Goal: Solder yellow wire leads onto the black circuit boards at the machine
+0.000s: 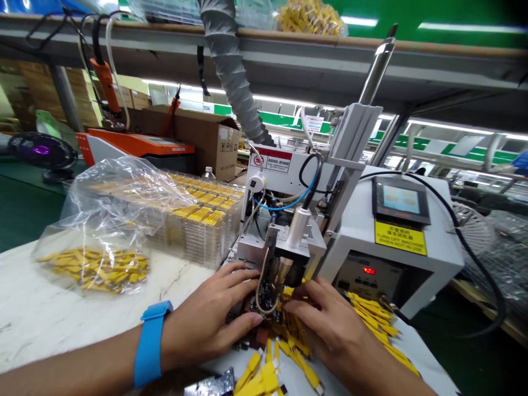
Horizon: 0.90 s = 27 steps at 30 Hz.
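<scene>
My left hand (pixel 210 319), with a blue wristband (pixel 149 344) on the wrist, rests its fingers against a small dark fixture (pixel 264 300) under the head of a white bench machine (pixel 371 231). My right hand (pixel 330 324) lies on the other side of the fixture, fingers curled down among loose yellow parts (pixel 371 319). What its fingertips pinch is hidden. More yellow parts (pixel 264 377) lie in front of both hands.
A clear plastic bag (pixel 103 231) with yellow parts lies on the white table at left, beside stacked clear trays (pixel 202 220) of yellow parts. A cardboard box (pixel 202 137), an orange device (pixel 136 144), a grey exhaust hose (pixel 233 71) and a fan (pixel 43 151) stand behind.
</scene>
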Motion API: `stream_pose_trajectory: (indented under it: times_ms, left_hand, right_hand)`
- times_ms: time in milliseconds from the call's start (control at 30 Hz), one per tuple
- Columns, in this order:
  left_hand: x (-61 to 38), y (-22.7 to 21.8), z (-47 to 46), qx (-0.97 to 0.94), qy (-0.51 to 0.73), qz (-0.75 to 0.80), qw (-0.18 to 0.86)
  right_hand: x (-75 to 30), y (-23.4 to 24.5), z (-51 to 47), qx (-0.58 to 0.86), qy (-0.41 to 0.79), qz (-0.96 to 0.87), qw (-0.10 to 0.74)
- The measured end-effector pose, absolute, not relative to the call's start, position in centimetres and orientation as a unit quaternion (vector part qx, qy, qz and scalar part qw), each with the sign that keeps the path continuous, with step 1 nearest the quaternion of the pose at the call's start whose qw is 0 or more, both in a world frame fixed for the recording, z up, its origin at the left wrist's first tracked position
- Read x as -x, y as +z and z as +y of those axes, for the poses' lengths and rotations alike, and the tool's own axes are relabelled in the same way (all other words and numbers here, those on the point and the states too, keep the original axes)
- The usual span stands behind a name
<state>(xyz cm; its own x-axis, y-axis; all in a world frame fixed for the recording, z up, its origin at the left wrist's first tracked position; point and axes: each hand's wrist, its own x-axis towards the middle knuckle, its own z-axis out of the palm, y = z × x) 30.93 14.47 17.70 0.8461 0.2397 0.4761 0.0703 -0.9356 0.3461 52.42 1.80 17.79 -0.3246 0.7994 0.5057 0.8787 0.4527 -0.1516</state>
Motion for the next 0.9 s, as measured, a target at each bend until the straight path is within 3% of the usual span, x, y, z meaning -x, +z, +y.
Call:
stream_pose_trajectory:
  times_ms: [900]
  left_hand:
    - [-31.06, 17.32, 14.55, -0.950, 0.257, 0.094, 0.154]
  right_hand:
    - [-52.27, 18.07, 1.30, 0.542, -0.033, -0.782, 0.307]
